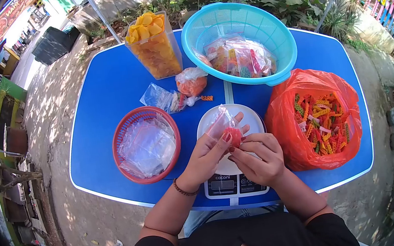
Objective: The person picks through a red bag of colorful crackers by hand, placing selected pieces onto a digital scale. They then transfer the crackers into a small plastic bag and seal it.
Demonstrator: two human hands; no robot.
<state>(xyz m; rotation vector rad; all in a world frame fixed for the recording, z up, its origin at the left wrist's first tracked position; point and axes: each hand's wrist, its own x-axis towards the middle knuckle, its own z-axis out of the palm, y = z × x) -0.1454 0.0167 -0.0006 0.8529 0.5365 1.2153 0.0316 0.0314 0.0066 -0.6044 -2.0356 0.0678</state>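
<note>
My left hand [210, 152] holds a small clear plastic bag [220, 122] with red contents at its lower end, thumb pressed on it. My right hand [259, 157] is closed at the bag's right side, its fingertips at the red part; whether they pinch the plastic is too small to tell. Both hands are above a white round plate [253, 116] on a kitchen scale [222, 185]. Left of them, a red basket [176, 150] holds empty clear bags [145, 146]. On the right, an orange-red plastic bag [283, 127] is full of colourful ridged snack pieces [324, 124].
A turquoise basket [287, 45] with filled packets [241, 58] stands at the back of the blue table [93, 121]. Left of it is a tall clear container of yellow chips [153, 45]. A knotted bag with orange contents [191, 83] and loose plastic [159, 98] lie mid-table.
</note>
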